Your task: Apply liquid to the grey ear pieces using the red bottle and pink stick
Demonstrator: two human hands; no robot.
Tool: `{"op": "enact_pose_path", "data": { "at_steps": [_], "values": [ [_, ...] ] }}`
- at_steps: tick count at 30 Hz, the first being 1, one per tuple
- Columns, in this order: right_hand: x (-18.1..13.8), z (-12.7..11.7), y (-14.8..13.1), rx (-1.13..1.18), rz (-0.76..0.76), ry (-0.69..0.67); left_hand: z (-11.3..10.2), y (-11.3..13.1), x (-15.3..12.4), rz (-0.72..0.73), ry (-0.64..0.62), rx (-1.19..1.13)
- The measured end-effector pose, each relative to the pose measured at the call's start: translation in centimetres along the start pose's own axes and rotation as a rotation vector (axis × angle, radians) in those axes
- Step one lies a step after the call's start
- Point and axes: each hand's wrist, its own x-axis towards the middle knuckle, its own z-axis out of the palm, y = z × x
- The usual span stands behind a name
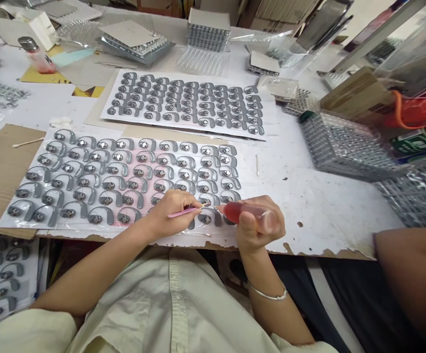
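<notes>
My left hand (172, 211) is closed in a pinch around a thin pink stick-like tool (182, 213), its tip pointing right. My right hand (262, 225) is wrapped round a clear squeeze bottle (249, 215) with reddish contents, tilted so its nozzle points left. Tool tip and nozzle come close together over the near right part of a sheet of parts (102, 184). Grey hook-shaped pieces with round metallic centres lie on it in rows. The left hand covers a few of them.
A second sheet of similar parts (183, 100) lies behind. A capped bottle (38, 56) stands back left, stacked trays (209, 29) at the back. Cotton swabs (29, 142) lie nearby. More trays (341, 144) are piled right. Another person's arm (413, 260) rests at lower right.
</notes>
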Motion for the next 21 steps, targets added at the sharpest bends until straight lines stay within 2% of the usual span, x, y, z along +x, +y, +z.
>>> {"op": "enact_pose_path", "data": {
  "at_steps": [12, 21],
  "values": [
    [-0.06, 0.29, 0.03, -0.008, -0.045, -0.059, -0.04, 0.24, 0.28, -0.083, 0.013, -0.032],
    [-0.24, 0.34, -0.11, -0.003, -0.024, -0.092, -0.10, 0.31, 0.77, -0.224, 0.032, -0.097]
  ]
}}
